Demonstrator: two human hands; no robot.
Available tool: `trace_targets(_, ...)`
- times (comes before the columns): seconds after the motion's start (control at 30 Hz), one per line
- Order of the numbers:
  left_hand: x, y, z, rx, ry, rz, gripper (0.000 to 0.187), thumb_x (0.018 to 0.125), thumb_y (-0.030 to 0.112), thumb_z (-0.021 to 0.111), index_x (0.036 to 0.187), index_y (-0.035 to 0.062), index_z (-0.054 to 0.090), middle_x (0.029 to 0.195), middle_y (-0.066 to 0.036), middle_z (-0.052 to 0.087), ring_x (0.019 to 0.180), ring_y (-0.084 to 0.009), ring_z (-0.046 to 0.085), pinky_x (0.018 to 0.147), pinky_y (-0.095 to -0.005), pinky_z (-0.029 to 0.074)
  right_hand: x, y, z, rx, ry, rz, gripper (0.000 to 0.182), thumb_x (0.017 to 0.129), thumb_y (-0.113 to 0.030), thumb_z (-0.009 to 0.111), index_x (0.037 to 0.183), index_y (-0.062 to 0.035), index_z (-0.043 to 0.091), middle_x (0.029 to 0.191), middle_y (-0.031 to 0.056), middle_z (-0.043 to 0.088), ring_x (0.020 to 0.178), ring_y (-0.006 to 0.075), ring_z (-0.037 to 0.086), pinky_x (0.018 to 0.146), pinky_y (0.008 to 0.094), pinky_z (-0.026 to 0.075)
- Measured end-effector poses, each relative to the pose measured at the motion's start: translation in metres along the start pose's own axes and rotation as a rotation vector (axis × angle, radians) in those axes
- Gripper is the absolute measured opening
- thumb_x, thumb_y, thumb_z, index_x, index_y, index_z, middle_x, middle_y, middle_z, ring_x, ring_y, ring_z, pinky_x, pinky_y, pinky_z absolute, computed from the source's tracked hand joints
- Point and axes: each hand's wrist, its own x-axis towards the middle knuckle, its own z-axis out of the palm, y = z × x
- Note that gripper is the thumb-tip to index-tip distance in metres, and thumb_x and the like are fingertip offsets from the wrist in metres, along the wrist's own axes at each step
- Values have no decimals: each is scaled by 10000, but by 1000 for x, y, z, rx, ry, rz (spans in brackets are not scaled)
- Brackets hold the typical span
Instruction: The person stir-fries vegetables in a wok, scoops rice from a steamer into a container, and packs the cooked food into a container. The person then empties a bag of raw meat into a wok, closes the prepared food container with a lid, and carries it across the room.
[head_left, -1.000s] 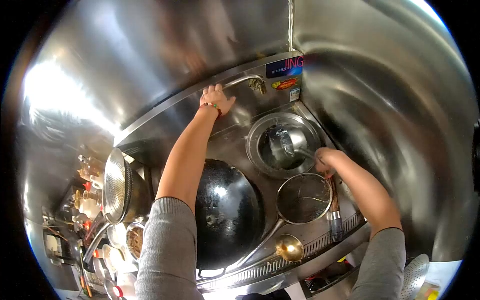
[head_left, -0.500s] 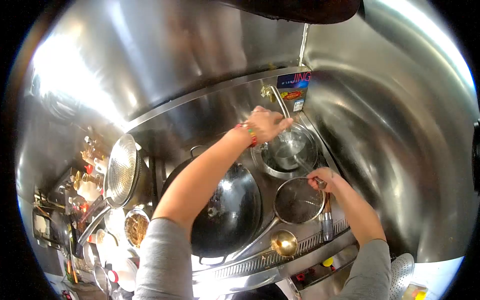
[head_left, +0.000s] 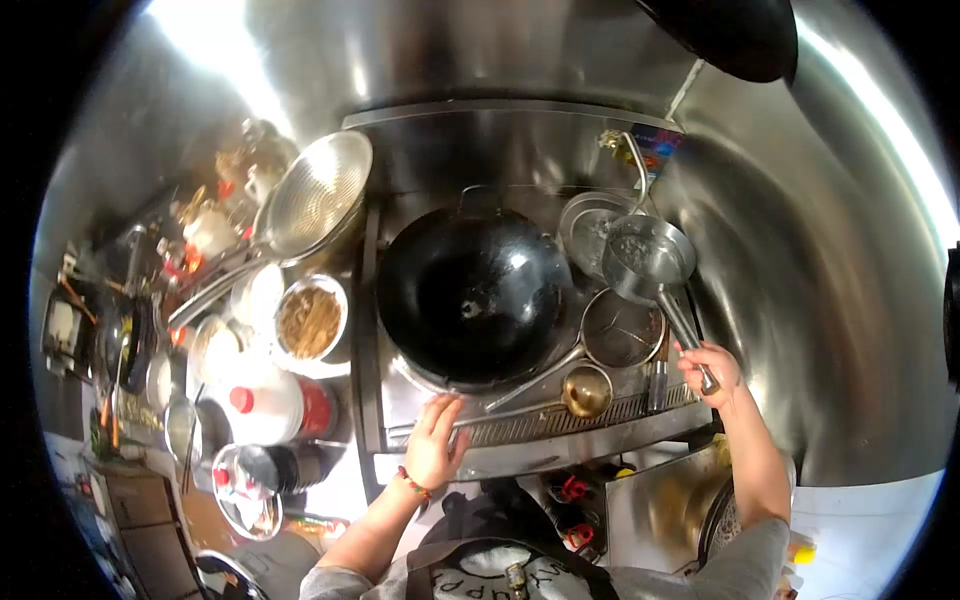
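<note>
My right hand (head_left: pixel 714 374) is wrapped round the long handle of a metal water dipper (head_left: pixel 672 258). Water shows in its bowl, held up beside the curved tap (head_left: pixel 640 165) and overlapping the round metal basin (head_left: pixel 578 232). My left hand (head_left: pixel 434 440), fingers stretched out and holding nothing, is at the front edge of the stove near the black wok (head_left: pixel 470 300). Right of the wok lies a round fine-mesh strainer (head_left: pixel 622 330), and in front of it a brass-coloured ladle (head_left: pixel 587 391).
A perforated strainer (head_left: pixel 318 195) rests on a pot at the left. Near it stand a bowl of brown food (head_left: pixel 310 322) and a white jug with a red cap (head_left: pixel 268 408). A brush-like tool (head_left: pixel 658 385) lies by the drain slots. A dark pan-like shape (head_left: pixel 735 40) hangs overhead.
My left hand has left the tap and come back to the stove's front edge. My right hand has lifted the dipper out of the basin and drawn it towards the right.
</note>
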Motion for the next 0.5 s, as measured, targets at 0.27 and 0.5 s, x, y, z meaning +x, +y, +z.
trace_targets(0.27,-143,15,-24,-167,-250,-163,414,704,67,588,1096,0,475,1020,-182,513,904,-345,517,780,-376,440,-81,52,89,22,-149,-35,254,800,-48,478,1038,40,468,683,72,471,465,80,415,379,183,312)
trace_targets(0.5,-269,-8,-75,-184,-53,-344,388,706,8,574,1079,-3,470,926,-178,540,799,-316,557,706,-347,465,-71,95,122,-216,23,-85,139,746,-25,533,861,20,469,635,89,481,445,112,445,362,222,330)
